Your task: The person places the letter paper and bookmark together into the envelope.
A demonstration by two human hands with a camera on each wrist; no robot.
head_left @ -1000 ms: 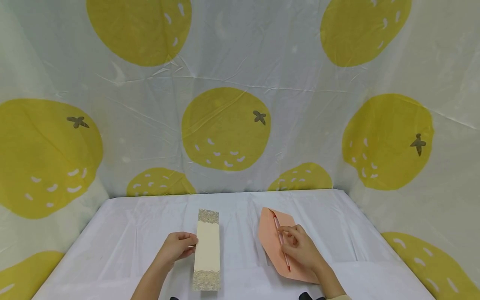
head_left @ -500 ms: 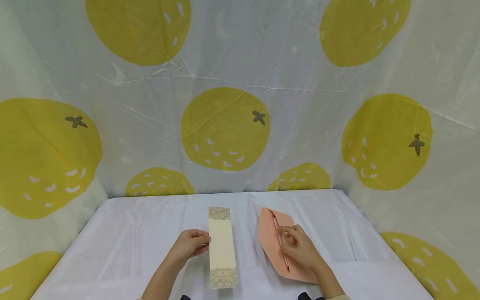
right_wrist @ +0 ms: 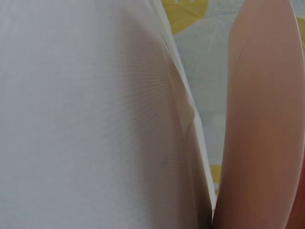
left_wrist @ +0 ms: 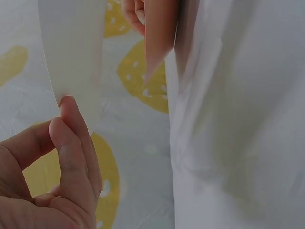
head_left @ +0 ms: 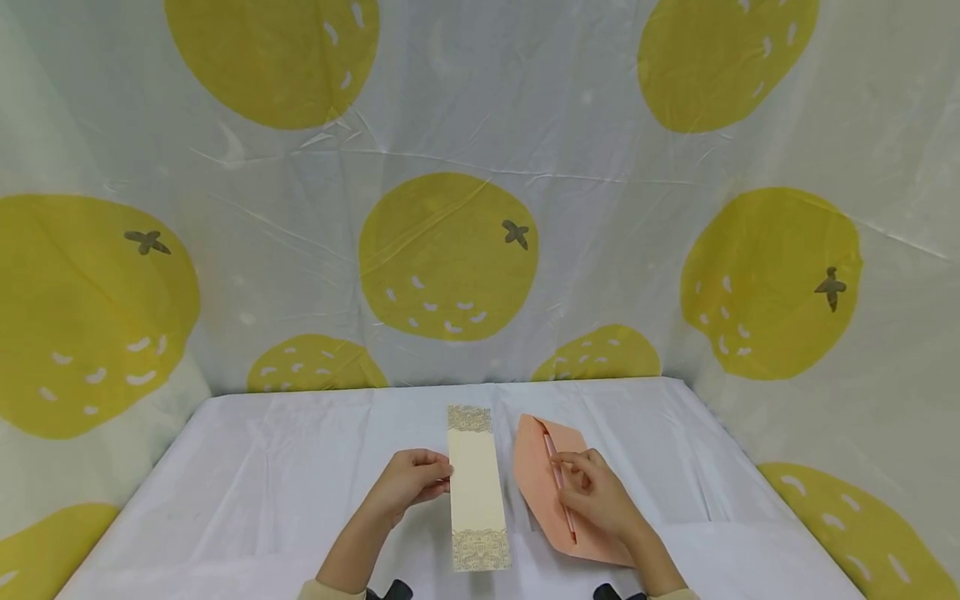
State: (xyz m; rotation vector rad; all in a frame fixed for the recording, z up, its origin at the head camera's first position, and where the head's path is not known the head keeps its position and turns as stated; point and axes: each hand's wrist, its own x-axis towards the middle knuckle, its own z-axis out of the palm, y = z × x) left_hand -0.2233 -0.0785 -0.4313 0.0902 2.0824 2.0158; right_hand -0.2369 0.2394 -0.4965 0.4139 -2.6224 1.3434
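Observation:
A long cream card (head_left: 476, 483) with a lacy patterned band at each end stands nearly upright near the middle of the head view. Thumb and fingers of my left hand (head_left: 411, 482) pinch its left edge. In the left wrist view, the card's plain pale back (left_wrist: 71, 47) rises above those fingertips. To the right of the card, my right hand (head_left: 600, 496) holds a salmon-pink envelope (head_left: 534, 487) at its mouth, which gapes as a narrow slot with a pale strip inside. Only the envelope's smooth outer face (right_wrist: 262, 119) fills the right wrist view's right side; the hand is mostly hidden there.
A white cloth (head_left: 247, 483) with folds covers the table. Behind it and at both sides hang pale curtains (head_left: 585, 250) printed with big yellow fruit. Dark wrist-worn gear (head_left: 397, 590) shows at the bottom edge.
My left hand has carried the cream card steadily to the right and slightly up, closer to the envelope. The right hand and envelope have stayed almost in place.

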